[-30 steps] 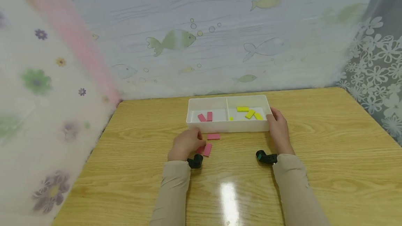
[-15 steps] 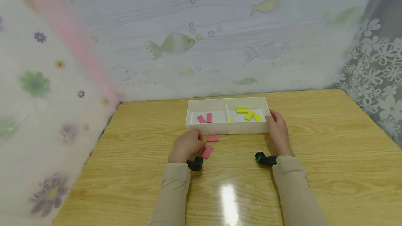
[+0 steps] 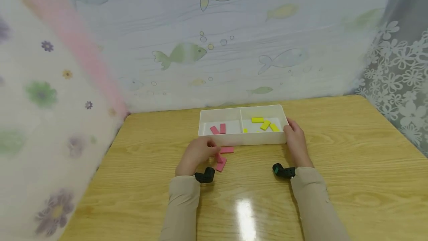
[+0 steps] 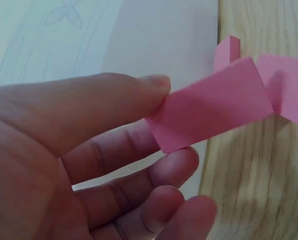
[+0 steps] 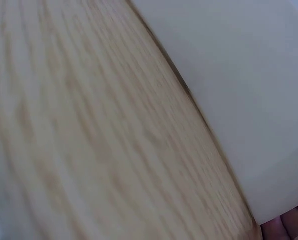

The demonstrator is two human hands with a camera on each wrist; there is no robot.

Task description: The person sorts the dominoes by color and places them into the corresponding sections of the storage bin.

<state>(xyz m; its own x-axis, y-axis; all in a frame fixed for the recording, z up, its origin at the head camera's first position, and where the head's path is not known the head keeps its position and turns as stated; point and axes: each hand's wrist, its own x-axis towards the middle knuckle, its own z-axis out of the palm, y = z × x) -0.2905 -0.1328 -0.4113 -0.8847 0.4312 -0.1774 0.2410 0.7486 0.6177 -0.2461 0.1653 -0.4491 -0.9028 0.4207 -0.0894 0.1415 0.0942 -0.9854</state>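
Between thumb and fingertips, my left hand (image 3: 197,154) pinches a pink rectangular tile (image 4: 214,107), raised at a tilt in front of the white divided box (image 3: 244,139). A second pink tile (image 3: 221,165) lies on the table under the held one's lower end. Nearer the box is a third pink tile (image 3: 227,150). My right hand (image 3: 297,142) grips the right end of the box, thumb at its front corner; the right wrist view shows only some fingers (image 5: 289,226) by the box's wall. Two pink tiles (image 3: 223,128) lie in the left compartment, several yellow tiles (image 3: 265,125) in the right.
The wooden table (image 3: 140,181) runs to a wall covering (image 3: 227,73) with printed fish behind the box. A flowered sheet (image 3: 60,129) hangs on the left. Black cameras (image 3: 207,174) are worn at both wrists.
The left hand has lifted a pink tile from beside the others, so more of it shows now. The right hand stays on the box. The head view has tilted slightly up.
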